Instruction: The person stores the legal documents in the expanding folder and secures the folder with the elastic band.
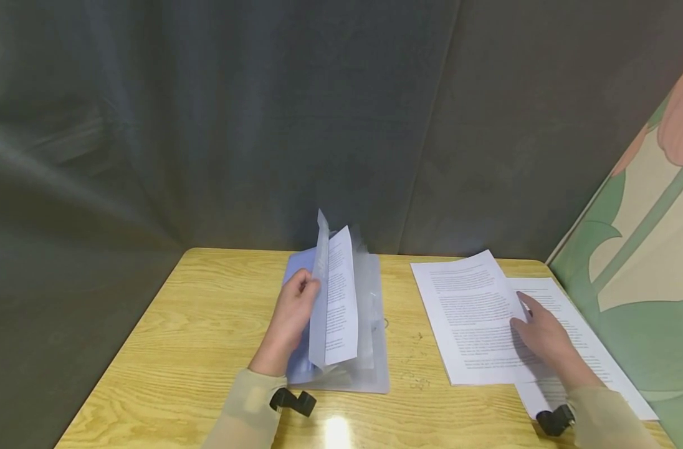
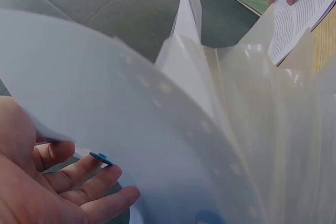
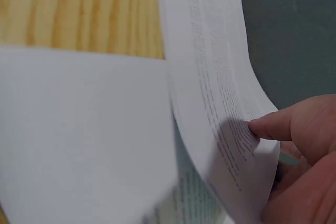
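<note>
A plastic folder (image 1: 377,374) with translucent pockets lies spread on the table, its bluish cover (image 1: 300,263) to the left. My left hand (image 1: 296,305) grips the edge of a raised translucent leaf (image 1: 319,312) of it. A printed sheet (image 1: 341,293) stands tilted just right of that leaf. In the left wrist view a small blue button (image 2: 101,158) shows at the fingertips. On the right, my right hand (image 1: 546,337) pinches the right edge of a printed page (image 1: 470,318) between thumb and fingers. That page bends up at the edge and overlaps another printed page (image 1: 616,380).
The wooden table (image 1: 207,349) is backed by a dark grey curtain (image 1: 296,125). At the right stands a wall with a floral pattern (image 1: 650,249). Small dark marks (image 1: 420,374) show on the wood between folder and pages.
</note>
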`<state>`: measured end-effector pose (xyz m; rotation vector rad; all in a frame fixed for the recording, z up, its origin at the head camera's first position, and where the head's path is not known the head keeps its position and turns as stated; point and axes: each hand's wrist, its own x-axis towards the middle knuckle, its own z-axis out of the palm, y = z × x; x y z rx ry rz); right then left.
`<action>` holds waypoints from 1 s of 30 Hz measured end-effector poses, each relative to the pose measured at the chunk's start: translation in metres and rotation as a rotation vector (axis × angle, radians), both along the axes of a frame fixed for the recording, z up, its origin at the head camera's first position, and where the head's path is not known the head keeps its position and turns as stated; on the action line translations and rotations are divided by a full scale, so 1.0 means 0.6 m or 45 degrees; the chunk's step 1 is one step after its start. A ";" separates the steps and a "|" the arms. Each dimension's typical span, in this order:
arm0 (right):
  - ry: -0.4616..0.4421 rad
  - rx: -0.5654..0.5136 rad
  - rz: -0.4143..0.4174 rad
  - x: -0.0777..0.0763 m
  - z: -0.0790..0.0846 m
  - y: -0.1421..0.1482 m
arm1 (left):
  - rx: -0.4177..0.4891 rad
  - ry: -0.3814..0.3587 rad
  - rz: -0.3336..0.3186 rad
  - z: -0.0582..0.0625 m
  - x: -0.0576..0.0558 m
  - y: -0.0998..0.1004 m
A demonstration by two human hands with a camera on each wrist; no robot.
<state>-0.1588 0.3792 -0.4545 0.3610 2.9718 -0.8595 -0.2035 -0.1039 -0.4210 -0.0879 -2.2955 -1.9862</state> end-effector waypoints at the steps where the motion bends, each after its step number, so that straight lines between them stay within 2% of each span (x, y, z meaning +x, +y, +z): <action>1: 0.000 0.007 0.011 0.001 0.002 0.001 | -0.001 0.000 0.001 -0.001 0.000 0.000; 9: -0.003 0.064 0.120 0.010 0.013 0.008 | -0.010 -0.016 0.007 0.001 0.000 -0.003; 17: 0.027 0.009 0.189 0.021 0.012 0.015 | -0.001 -0.007 0.015 0.006 0.000 -0.004; 23: 0.004 -0.101 0.165 0.032 0.018 0.006 | 0.003 -0.010 0.008 0.003 -0.001 -0.007; 30: 0.078 -0.219 0.110 0.040 0.030 -0.014 | 0.018 -0.017 0.012 0.005 0.000 -0.009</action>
